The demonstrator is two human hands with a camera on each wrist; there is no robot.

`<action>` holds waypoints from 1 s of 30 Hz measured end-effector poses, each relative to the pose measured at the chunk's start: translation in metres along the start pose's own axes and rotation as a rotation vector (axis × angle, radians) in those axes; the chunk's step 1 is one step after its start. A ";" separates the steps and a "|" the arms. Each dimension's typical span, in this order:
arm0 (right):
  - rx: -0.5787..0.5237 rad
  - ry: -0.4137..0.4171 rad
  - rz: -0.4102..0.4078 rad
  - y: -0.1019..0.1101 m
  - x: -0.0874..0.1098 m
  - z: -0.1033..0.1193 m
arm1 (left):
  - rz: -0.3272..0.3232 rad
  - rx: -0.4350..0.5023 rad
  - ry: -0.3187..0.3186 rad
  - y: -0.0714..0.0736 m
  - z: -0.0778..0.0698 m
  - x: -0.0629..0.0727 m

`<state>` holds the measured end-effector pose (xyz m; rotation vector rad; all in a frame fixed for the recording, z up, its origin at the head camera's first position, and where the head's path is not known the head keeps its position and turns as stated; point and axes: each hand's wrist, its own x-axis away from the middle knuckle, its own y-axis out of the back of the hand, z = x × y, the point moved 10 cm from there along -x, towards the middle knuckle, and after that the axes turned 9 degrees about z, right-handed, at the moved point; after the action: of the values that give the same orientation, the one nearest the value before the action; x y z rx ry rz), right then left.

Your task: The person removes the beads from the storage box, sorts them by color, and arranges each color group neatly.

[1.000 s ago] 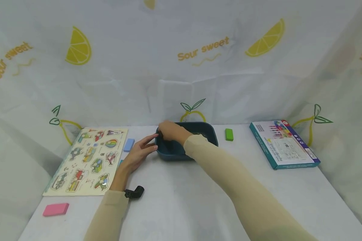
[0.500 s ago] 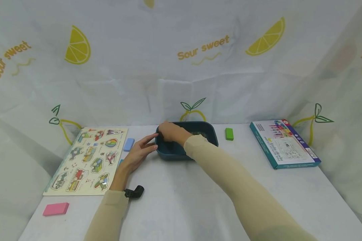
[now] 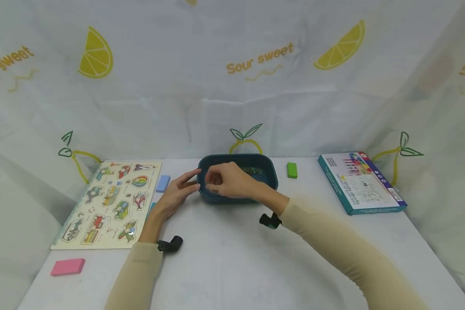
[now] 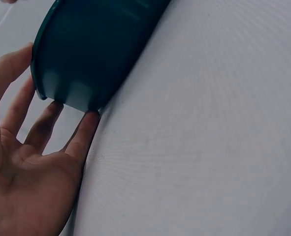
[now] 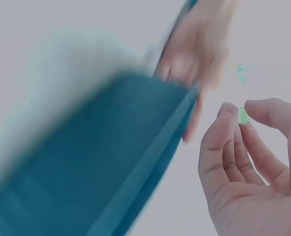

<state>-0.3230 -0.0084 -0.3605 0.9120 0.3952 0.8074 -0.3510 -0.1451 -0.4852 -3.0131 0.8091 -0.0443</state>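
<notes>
A dark teal tray with raised sides stands at the back middle of the table. My left hand rests its fingertips against the tray's left end; in the left wrist view the fingers are spread along that wall. Over the tray's left half is my right hand, thumb and fingertips brought together. The right wrist view shows it pinching a small, rounded green bead, blurred and partly covered by the fingertips. Several tiny pieces lie in the tray's right part, too small to tell their kind.
A picture puzzle board lies on the left, with a blue block beside it and a pink block in front. Right of the tray are a green block and a flat printed box.
My right hand has risen from inside the tray's left corner and come nearer, now with the green bead visible in its fingertips. The left hand stays against the tray.
</notes>
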 end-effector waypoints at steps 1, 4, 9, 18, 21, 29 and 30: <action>-0.028 0.003 -0.015 -0.005 0.009 0.001 | 0.001 -0.008 -0.003 0.000 -0.001 0.000; -0.087 -0.003 -0.020 -0.026 0.029 0.000 | -0.004 -0.014 -0.003 0.000 -0.001 -0.001; -0.123 -0.028 0.027 -0.062 0.040 -0.012 | -0.013 0.000 0.000 0.000 0.002 -0.001; -0.043 -0.007 0.038 -0.084 0.035 -0.023 | -0.015 0.016 -0.003 -0.004 -0.001 -0.002; -0.062 -0.012 0.051 -0.086 0.034 -0.024 | -0.012 0.010 -0.006 -0.004 -0.003 -0.002; -0.082 -0.023 0.074 -0.088 0.035 -0.022 | -0.013 0.007 0.004 -0.002 -0.001 0.001; -0.080 -0.026 0.076 -0.087 0.036 -0.021 | -0.013 0.009 0.003 -0.001 0.000 0.001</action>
<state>-0.2738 -0.0006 -0.4434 0.8656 0.3047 0.8740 -0.3497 -0.1442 -0.4848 -3.0107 0.7872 -0.0526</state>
